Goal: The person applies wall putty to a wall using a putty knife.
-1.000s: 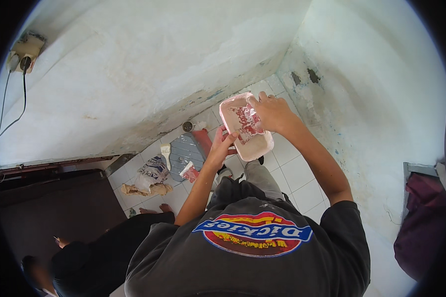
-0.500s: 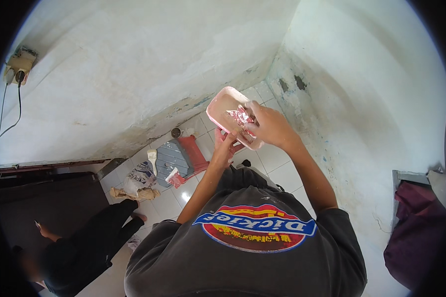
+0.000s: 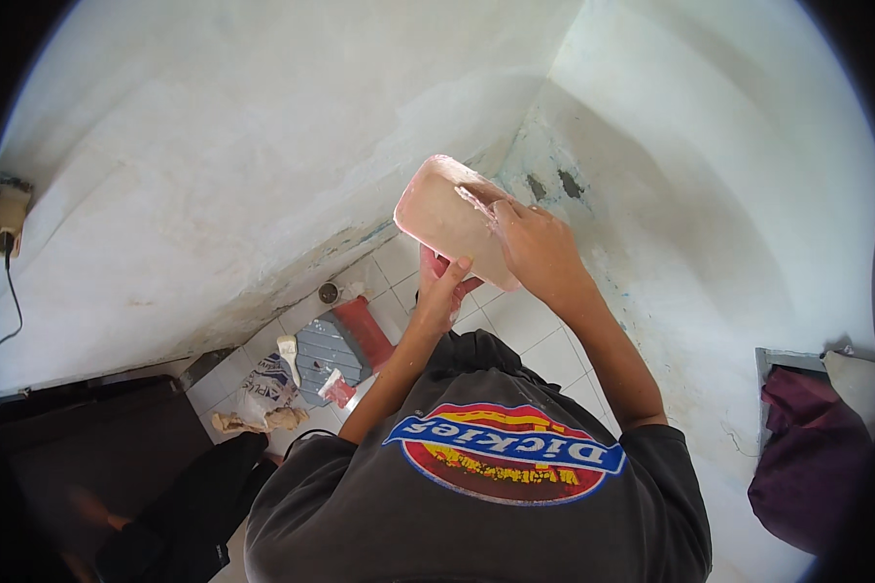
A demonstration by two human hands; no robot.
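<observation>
My left hand (image 3: 439, 296) is closed on the near side of a shallow pink-rimmed tray (image 3: 420, 185), its thumb over the edge and its fingers underneath. Pale, putty-like paste covers the tray's floor. Over the tray's right part, my right hand (image 3: 540, 248) grips a putty scraper (image 3: 474, 200). The scraper is seen nearly edge-on, and the fingers hide most of it. Its blade end lies at or just above the paste; I cannot tell whether it touches.
A grey-and-red step stool (image 3: 331, 345) stands below left, with a paintbrush (image 3: 289, 358) and a second red-and-white scraper (image 3: 339, 391). Beside it lies a plastic bag (image 3: 265, 384). A person in black (image 3: 199, 486) is at lower left. Stained walls meet ahead; purple cloth (image 3: 807, 457) hangs right.
The scraper has turned from showing its paste-smeared red-and-white face to nearly edge-on. The tray has tipped, showing more of its floor. The view has shifted slightly; the person at left has moved lower in it.
</observation>
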